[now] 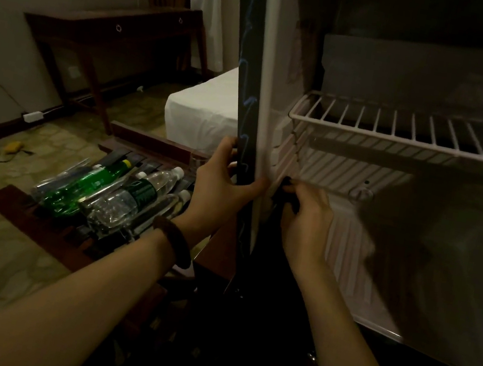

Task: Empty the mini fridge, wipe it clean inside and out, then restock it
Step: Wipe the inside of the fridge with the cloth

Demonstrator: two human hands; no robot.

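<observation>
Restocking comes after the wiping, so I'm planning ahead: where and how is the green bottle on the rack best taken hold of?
Grip the green bottle around its mid-body, coming from above. It lies on its side on the slatted wooden rack, cap pointing away, with clear bottles close along its right, so a side approach looks crowded. The top of its body is exposed.
</observation>
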